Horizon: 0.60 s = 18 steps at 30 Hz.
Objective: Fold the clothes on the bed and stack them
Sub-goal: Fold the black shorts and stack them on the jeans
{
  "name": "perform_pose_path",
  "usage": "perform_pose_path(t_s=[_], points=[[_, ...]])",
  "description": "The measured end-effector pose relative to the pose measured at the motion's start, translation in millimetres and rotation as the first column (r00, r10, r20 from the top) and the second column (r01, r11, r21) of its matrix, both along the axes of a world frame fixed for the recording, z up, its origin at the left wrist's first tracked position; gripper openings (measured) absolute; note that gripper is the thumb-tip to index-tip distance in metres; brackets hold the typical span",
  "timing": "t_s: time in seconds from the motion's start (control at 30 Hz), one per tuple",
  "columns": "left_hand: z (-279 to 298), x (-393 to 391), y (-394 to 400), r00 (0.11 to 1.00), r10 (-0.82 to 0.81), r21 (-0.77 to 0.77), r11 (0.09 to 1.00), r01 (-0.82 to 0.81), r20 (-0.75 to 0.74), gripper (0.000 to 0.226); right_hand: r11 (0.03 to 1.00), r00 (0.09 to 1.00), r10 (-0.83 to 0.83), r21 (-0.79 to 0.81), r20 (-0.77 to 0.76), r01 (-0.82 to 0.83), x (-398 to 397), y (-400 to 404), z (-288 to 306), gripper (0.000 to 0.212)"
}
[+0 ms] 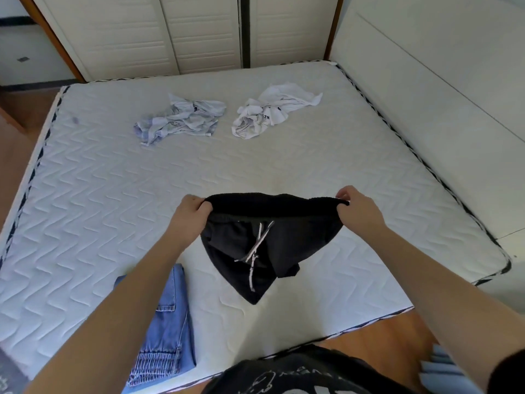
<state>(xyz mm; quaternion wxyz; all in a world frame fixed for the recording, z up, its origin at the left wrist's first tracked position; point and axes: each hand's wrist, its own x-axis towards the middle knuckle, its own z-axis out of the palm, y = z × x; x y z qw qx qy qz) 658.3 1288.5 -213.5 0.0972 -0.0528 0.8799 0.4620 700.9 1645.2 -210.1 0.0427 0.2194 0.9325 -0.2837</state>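
Head view: both hands up over the near half of the bed (355, 166), holding black shorts (272, 243) by the waistband. Left hand (189, 216) pinches the waistband's left end, fingers curled round the fabric. Right hand (358, 207) pinches the right end, thumb and fingers closed on the band. Waistband stretched between them, roughly level. Shorts hang down from it, bunched, tapering to a point at the bottom; whether that tip touches the mattress, can't tell. White drawcord (257, 248) dangles down the front, strands crossing.

Folded blue jeans (164, 336) lie flat on the bed's near left part, close to the near edge, partly under the left forearm, well apart from the shorts. Two crumpled garments on the far half: a pale blue-white one (181, 120) on the left, a white one (272, 109) to its right, near each other but not touching.

Bare quilted mattress, dark trim on its edge. Pale wardrobe doors (170, 32) behind the far side. Wooden floor (369, 336) at the near right corner.
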Motion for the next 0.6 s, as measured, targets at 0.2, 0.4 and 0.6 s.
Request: perform_pose_path(t_s=[0.2, 0.4, 0.6], points=[[22.5, -2.4, 5.0, 0.990, -0.137, -0.096, 0.986, 0.138, 0.011, 0.035, 0.938, 0.995, -0.067, -0.336, 0.075, 0.088, -0.7, 7.6, 7.9, 0.031], [38.1, -0.1, 7.1, 0.987, -0.157, -0.017, 0.987, 0.158, 0.024, 0.022, 0.689, 0.996, 0.076, -0.725, 0.043, -0.022, -2.9, 39.3, 25.7, 0.018], [65.3, 8.8, 17.8, 0.966, -0.256, 0.181, 0.952, 0.245, 0.039, 0.044, 0.808, 0.930, 0.335, -0.461, -0.150, -0.366, -2.9, 59.1, 44.5, 0.037]])
